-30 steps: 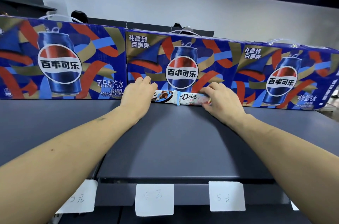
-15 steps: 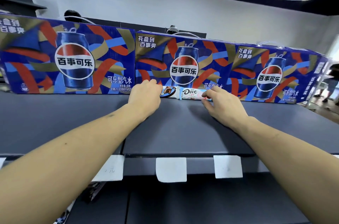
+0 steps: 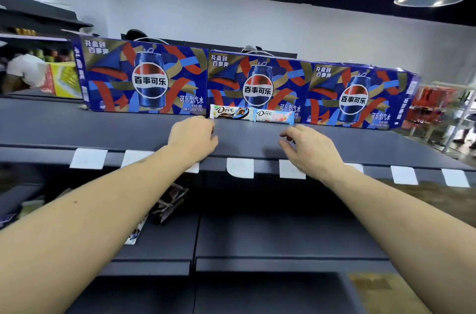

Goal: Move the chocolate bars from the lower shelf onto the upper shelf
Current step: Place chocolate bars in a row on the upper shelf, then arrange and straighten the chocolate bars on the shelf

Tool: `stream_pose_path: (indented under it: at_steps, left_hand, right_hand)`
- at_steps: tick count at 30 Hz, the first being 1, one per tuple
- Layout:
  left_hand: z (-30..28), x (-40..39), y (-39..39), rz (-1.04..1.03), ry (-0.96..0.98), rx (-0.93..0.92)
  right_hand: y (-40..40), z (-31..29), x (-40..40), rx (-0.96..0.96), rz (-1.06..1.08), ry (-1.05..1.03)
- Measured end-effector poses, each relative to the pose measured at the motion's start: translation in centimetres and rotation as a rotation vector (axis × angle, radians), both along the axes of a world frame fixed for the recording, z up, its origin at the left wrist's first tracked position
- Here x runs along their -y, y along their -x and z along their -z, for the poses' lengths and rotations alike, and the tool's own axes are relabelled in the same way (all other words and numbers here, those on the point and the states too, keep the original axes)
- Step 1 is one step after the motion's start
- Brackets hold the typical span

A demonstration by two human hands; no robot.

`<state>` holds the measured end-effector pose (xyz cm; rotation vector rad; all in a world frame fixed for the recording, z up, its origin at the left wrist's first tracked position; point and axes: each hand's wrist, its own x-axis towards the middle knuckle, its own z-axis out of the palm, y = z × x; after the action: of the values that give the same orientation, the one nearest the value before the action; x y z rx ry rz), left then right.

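Note:
Two Dove chocolate bars stand on edge on the upper shelf (image 3: pixel 128 131), leaning against the blue cola cartons: a white-and-brown bar (image 3: pixel 230 112) and, touching its right end, a white-and-pink bar (image 3: pixel 274 116). My left hand (image 3: pixel 193 137) hovers just in front of the brown bar with loosely curled fingers and holds nothing. My right hand (image 3: pixel 307 150) hangs in front of the pink bar, fingers relaxed, empty. On the lower shelf (image 3: pixel 283 231), more wrapped bars (image 3: pixel 167 204) lie at the left, partly hidden behind my left forearm.
Three blue cola cartons (image 3: pixel 144 79) line the back of the upper shelf. White price tags (image 3: pixel 240 168) hang along its front edge. A person in white (image 3: pixel 25 70) stands at far left; red goods (image 3: pixel 435 105) sit on a rack at right.
Both hands have let go of the two bars and drawn back toward the shelf's front edge. The camera has pulled back and down, so the lower shelf now shows.

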<state>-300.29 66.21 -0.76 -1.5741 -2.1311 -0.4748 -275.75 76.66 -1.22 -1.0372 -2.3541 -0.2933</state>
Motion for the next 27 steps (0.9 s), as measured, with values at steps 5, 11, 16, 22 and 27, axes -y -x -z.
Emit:
stream_pose_path:
  at_steps: [5, 11, 16, 22, 27]
  left_hand:
    - [1.8, 6.1, -3.0, 0.000, 0.005, 0.023]
    - [6.3, 12.8, -4.5, -0.030, 0.164, 0.088]
    - [10.8, 16.5, -3.4, -0.077, 0.283, -0.041]
    - [13.8, 17.6, -0.6, -0.186, 0.296, 0.017]
    - [17.2, 18.4, 3.1, -0.211, 0.239, 0.050]
  right_hand:
    - [-1.4, 2.8, 5.7, -0.048, -0.055, 0.053]
    - [-0.5, 7.9, 11.0, 0.059, -0.103, 0.204]
    - [2.5, 11.0, 13.9, 0.152, -0.165, 0.249]
    - [7.3, 12.8, 15.4, 0.159, -0.224, 0.283]
    - [12.1, 16.3, 16.2, 0.186, -0.261, 0.309]
